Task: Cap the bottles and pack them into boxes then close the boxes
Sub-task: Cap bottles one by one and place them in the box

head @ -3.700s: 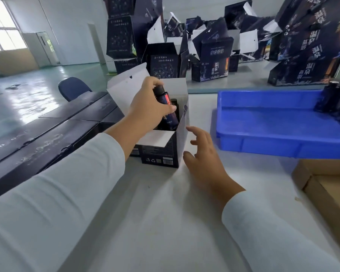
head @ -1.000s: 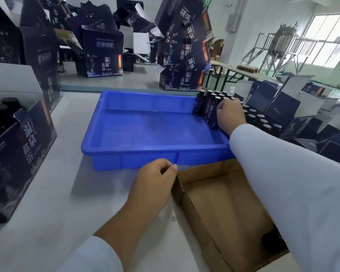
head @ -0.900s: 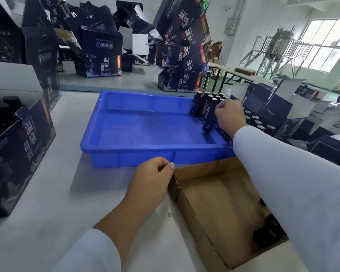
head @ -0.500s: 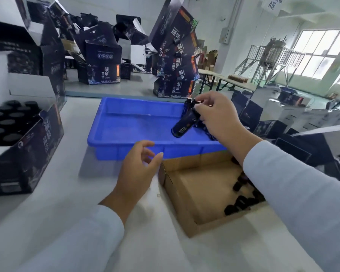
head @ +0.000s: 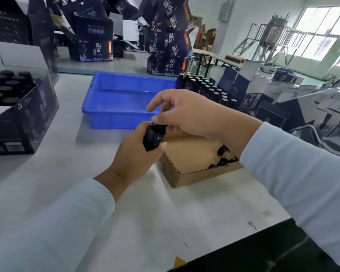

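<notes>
The left hand (head: 134,154) gripped a small dark bottle (head: 153,137) around its body, fingers and thumb curled about it, holding it upright just above the desk (head: 126,222) near its middle. The right hand (head: 186,112) sat over the bottle's top, thumb and fingers pinched at the neck; whether a cap lay between those fingers could not be determined.

Directly behind the bottle, toward the desk's right edge, stood a shallow cardboard tray (head: 185,178) with several loose black caps (head: 222,156) in its right part. Beyond it, toward the far edge, lay a blue plastic tray (head: 114,118); a cluster of dark bottles (head: 202,86) stood upright at its far right corner. At the left edge, an open dark printed box (head: 24,122) held capped bottles in rows. Further printed boxes (head: 165,40) were stacked on a surface past the far edge.
</notes>
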